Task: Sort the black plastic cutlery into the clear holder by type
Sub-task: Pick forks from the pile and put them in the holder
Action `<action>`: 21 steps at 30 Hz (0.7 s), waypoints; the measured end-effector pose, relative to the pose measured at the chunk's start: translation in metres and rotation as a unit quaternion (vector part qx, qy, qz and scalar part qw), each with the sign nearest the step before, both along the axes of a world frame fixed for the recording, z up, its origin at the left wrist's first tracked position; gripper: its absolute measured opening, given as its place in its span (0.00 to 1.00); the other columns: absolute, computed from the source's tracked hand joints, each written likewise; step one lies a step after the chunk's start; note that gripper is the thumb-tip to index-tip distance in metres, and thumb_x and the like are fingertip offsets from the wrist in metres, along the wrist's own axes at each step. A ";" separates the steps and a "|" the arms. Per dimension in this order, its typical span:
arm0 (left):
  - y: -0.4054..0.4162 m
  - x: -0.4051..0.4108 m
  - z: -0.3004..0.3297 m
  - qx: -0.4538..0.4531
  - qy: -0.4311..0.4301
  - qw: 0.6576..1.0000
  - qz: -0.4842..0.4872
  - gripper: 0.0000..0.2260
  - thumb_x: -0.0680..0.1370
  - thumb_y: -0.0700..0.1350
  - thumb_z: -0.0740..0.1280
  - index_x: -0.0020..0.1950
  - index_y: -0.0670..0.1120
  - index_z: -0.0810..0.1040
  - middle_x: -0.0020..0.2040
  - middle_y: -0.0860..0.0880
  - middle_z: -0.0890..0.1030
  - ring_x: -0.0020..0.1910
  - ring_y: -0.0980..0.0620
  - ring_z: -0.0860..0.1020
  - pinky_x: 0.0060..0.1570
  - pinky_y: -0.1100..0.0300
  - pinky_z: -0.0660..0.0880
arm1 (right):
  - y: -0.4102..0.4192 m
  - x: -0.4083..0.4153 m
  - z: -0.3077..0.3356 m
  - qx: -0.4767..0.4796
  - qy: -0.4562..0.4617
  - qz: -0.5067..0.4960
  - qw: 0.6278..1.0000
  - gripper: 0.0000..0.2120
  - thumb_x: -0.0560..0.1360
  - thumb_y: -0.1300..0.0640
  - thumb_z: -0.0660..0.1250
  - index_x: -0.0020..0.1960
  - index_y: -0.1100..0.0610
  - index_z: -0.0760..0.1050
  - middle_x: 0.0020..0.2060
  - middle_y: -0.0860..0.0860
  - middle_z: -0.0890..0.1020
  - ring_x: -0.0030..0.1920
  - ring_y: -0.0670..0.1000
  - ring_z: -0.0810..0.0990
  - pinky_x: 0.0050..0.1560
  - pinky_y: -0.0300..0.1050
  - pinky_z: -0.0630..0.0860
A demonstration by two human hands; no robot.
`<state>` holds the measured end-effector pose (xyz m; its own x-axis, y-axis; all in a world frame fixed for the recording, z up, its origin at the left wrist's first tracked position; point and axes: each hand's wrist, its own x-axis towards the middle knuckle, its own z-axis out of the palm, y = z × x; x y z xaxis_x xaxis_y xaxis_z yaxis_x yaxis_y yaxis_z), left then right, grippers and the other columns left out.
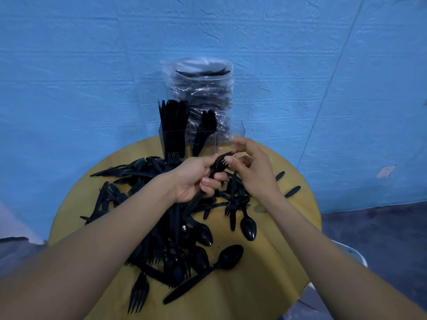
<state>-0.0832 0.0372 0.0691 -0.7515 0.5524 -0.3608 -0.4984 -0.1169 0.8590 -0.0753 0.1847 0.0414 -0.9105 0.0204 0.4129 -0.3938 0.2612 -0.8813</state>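
Note:
A heap of black plastic cutlery (175,229) covers the round yellow table (272,280): forks, spoons and knives mixed. My left hand (196,179) grips a small bunch of black forks (219,163) by the handles, tines pointing up and right. My right hand (254,167) touches the tines of that bunch with thumb and fingertips. Just behind the hands stands the clear holder (228,137). Its left compartment is packed with black pieces standing tines down (172,125), the middle one holds several black pieces (205,130), and the right one looks empty.
A clear plastic bag with more black cutlery (201,88) stands behind the holder against the blue wall. Loose spoons (248,227) and a fork (138,294) lie near the table's front. Two black handles (292,191) lie by the right rim. Dark floor lies to the right.

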 end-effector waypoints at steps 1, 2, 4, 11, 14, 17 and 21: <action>-0.003 0.003 0.000 -0.007 -0.003 1.000 -0.009 0.13 0.82 0.51 0.52 0.46 0.47 0.72 0.27 0.51 0.66 0.18 0.61 0.59 0.17 0.71 0.55 | -0.001 0.002 0.000 0.011 0.000 0.015 1.000 0.09 0.75 0.63 0.68 0.53 0.53 0.77 0.44 0.48 0.79 0.35 0.41 0.75 0.40 0.34 0.74; -0.006 0.005 0.000 -0.012 -0.004 1.000 -0.016 0.12 0.82 0.51 0.53 0.46 0.47 0.72 0.26 0.52 0.66 0.18 0.61 0.60 0.17 0.72 0.55 | -0.002 0.003 0.001 0.019 0.002 0.022 1.000 0.07 0.75 0.64 0.68 0.49 0.53 0.78 0.44 0.52 0.80 0.35 0.42 0.76 0.40 0.36 0.75; -0.009 0.009 0.000 -0.024 0.000 1.000 -0.018 0.12 0.82 0.52 0.53 0.47 0.47 0.72 0.27 0.51 0.67 0.19 0.60 0.61 0.17 0.71 0.57 | -0.005 0.005 0.002 0.035 0.009 0.023 0.999 0.08 0.74 0.64 0.69 0.42 0.50 0.78 0.43 0.56 0.81 0.37 0.45 0.77 0.41 0.41 0.76; -0.024 0.029 -0.011 -0.311 0.338 0.888 -0.010 0.11 0.83 0.49 0.53 0.45 0.48 0.70 0.35 0.50 0.72 0.30 0.55 0.68 0.30 0.63 0.69 | -0.013 0.012 -0.003 0.090 0.007 -0.029 0.996 0.11 0.74 0.61 0.69 0.39 0.46 0.74 0.36 0.47 0.78 0.39 0.47 0.76 0.42 0.40 0.73; -0.031 0.034 -0.029 -0.360 0.407 0.839 0.029 0.12 0.83 0.44 0.53 0.40 0.47 0.66 0.33 0.51 0.68 0.30 0.55 0.65 0.32 0.60 0.64 | -0.016 0.018 -0.010 0.101 -0.029 -0.032 0.994 0.02 0.75 0.59 0.69 0.46 0.53 0.77 0.37 0.46 0.77 0.39 0.45 0.75 0.39 0.28 0.69; -0.038 0.036 -0.046 -0.306 0.351 0.875 0.130 0.11 0.83 0.44 0.52 0.43 0.44 0.68 0.34 0.51 0.69 0.30 0.55 0.65 0.31 0.62 0.63 | -0.007 0.022 -0.028 0.214 -0.060 -0.109 0.969 0.06 0.76 0.56 0.68 0.49 0.58 0.77 0.45 0.51 0.77 0.47 0.49 0.75 0.44 0.30 0.70; -0.037 0.042 -0.058 -0.249 0.309 0.896 0.197 0.12 0.83 0.42 0.53 0.41 0.45 0.67 0.35 0.50 0.72 0.29 0.55 0.66 0.30 0.62 0.64 | 0.000 0.034 -0.051 0.334 -0.143 -0.173 0.915 0.18 0.75 0.46 0.67 0.57 0.58 0.74 0.54 0.54 0.73 0.59 0.56 0.70 0.60 0.49 0.70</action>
